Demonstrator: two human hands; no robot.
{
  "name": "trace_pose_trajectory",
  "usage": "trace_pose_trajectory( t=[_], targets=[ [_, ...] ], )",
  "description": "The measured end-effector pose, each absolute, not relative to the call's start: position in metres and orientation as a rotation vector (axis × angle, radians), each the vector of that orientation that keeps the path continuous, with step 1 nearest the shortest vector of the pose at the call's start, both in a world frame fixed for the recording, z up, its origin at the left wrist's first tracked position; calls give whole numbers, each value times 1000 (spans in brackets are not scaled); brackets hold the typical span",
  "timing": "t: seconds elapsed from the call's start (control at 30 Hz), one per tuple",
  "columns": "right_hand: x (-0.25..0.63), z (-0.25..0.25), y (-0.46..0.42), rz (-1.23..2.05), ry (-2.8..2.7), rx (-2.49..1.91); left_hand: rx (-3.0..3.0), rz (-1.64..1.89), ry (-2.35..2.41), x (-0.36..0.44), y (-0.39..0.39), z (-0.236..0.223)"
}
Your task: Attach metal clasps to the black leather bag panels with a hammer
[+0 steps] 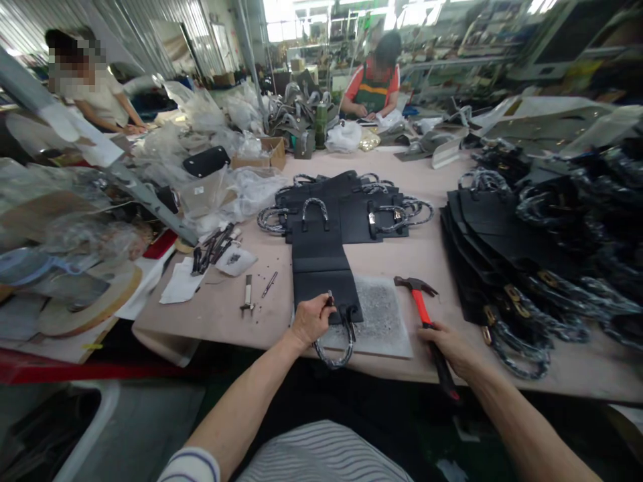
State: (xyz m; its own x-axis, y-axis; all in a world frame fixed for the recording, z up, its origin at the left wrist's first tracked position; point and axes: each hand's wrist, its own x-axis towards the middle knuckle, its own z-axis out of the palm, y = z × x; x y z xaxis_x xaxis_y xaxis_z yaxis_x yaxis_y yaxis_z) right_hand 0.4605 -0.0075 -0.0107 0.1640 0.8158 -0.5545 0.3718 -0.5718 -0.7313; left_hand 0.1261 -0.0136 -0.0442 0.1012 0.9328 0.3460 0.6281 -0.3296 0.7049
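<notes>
A black bag panel (pixel 321 258) with wrapped handles at both ends lies lengthwise in front of me. Its near end rests over a scuffed pale board (pixel 386 314). My left hand (pixel 312 318) is closed in a pinch at that near end, around a small metal piece (pixel 330 296); whether it is a tool or a fitting I cannot tell. Just below the fingers, a plastic-wrapped handle (pixel 335 361) hangs over the table edge. In my right hand (pixel 449 345) is a claw hammer (pixel 419 301) with a red and black grip, its head to the right of the board.
Flat black bag panels (pixel 372 214) lie beyond, and another stack (pixel 497 234) fills the right side. On the left are a small hammer-like tool (pixel 248 294), a thin rod (pixel 270 284) and several dark tools (pixel 216 248). Two people work across the room.
</notes>
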Motion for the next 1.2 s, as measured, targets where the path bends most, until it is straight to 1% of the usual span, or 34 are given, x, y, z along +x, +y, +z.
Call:
trace_pose_trajectory(
  t=[0.03, 0.1, 0.23, 0.3, 0.47, 0.53, 0.6, 0.7, 0.8, 0.97, 1.03, 1.13, 1.2],
  targets=[
    [459, -5, -5, 1523, -1019, -1899, 2002, 1096, 1528, 126, -14, -44],
    [452, 5, -4, 1611, -951, -1780, 1994, 1095, 1526, 126, -14, -43],
    [419, 36, -16, 1505, -949, -1693, 1994, 1080, 1530, 126, -15, -41],
    [403, 59, -25, 1315, -1139, -1653, 2008, 1066, 1535, 126, -14, -40],
    [384, 110, -39, 529, -2052, -1540, 2037, 1043, 1549, 126, -13, -42],
    [380, 118, -40, 381, -2306, -1497, 2035, 1039, 1553, 126, -12, -44],
    [377, 123, -40, 283, -2442, -1474, 2032, 1035, 1559, 126, -12, -45],
    [370, 130, -41, 139, -2307, -1469, 2046, 1046, 1546, 126, -12, -45],
    [366, 129, -43, 135, -2130, -1472, 2059, 1054, 1544, 126, -12, -44],
    [371, 122, -41, 311, -2433, -1482, 2072, 998, 1549, 126, -12, -44],
    [373, 128, -41, 303, -2303, -1505, 2075, 1006, 1544, 125, -12, -44],
    [370, 136, -43, 206, -1897, -1523, 2083, 1032, 1532, 125, -12, -45],
    [368, 132, -46, 201, -1906, -1514, 2082, 1031, 1520, 125, -12, -45]
  ],
)
